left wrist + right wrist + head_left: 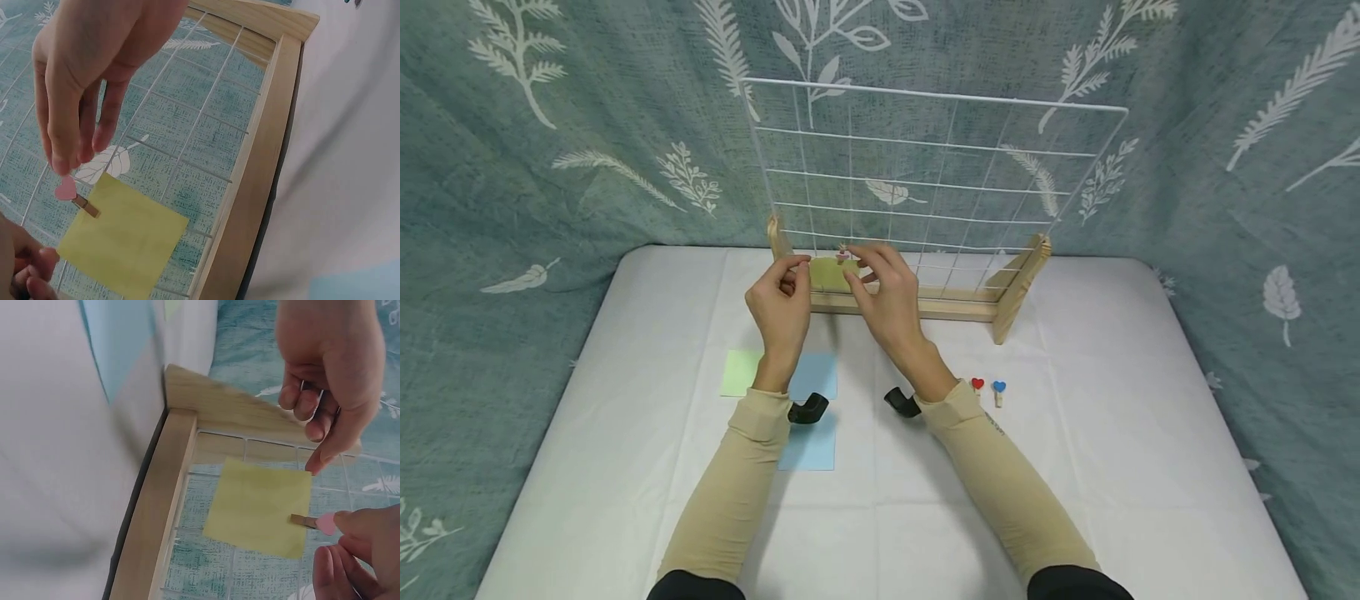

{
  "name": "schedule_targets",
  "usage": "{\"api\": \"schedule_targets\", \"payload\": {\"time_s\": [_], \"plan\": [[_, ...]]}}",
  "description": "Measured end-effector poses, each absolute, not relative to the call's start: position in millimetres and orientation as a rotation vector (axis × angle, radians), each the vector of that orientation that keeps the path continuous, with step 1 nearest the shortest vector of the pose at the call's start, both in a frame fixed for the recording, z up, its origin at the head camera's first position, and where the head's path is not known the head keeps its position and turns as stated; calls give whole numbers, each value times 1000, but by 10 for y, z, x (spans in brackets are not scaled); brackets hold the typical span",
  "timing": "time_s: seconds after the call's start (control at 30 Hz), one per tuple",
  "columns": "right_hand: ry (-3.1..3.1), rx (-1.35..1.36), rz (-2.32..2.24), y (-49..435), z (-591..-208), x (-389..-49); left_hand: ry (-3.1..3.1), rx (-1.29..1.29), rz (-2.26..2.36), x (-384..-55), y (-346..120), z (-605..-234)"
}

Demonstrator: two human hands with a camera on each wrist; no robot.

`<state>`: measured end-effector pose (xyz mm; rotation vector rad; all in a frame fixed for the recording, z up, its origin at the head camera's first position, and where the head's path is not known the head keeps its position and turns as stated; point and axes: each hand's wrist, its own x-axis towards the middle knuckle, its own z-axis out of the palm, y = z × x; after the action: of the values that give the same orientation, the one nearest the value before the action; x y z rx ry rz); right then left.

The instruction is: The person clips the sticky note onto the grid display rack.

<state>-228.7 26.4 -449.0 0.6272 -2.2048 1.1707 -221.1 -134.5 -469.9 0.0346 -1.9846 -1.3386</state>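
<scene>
A yellow sticky note [829, 273] lies against the lower left of a white wire grid [244, 440]. A small wooden clothespin [87, 206] with a pink heart [326, 523] sits on the note's upper edge. My left hand [781, 304] pinches the note's upper left corner between thumb and forefinger; its other fingers are curled. Beside the clothespin, my right hand [889, 300] has thumb and forefinger spread apart, one fingertip touching the heart. In the left wrist view, the right hand [94, 69] reaches down from above and only fingertips of the left hand [37, 269] show.
The grid stands in a wooden base [955, 310] with angled side boards [1021, 287]. On the white table [1120, 433] lie a green note [739, 372] and blue notes [808, 446], partly behind the left arm. Red [977, 384] and blue [999, 387] heart clothespins lie right.
</scene>
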Motion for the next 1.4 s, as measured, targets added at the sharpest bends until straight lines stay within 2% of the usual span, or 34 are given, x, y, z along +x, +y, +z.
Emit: {"api": "schedule_targets", "payload": {"time_s": [0.5, 0.83, 1.4], "plan": [[-2235, 528, 1298, 568, -4560, -1892, -1851, -13, -1390, -2167, -1312, -4639], [-2237, 512, 1284, 746, -4603, -1787, -1834, -36, -1431, -2014, -1207, -4423], [-2423, 412, 1178, 1290, -4843, -1666, -1824, -85, -1412, -2005, -1168, -4435]]}}
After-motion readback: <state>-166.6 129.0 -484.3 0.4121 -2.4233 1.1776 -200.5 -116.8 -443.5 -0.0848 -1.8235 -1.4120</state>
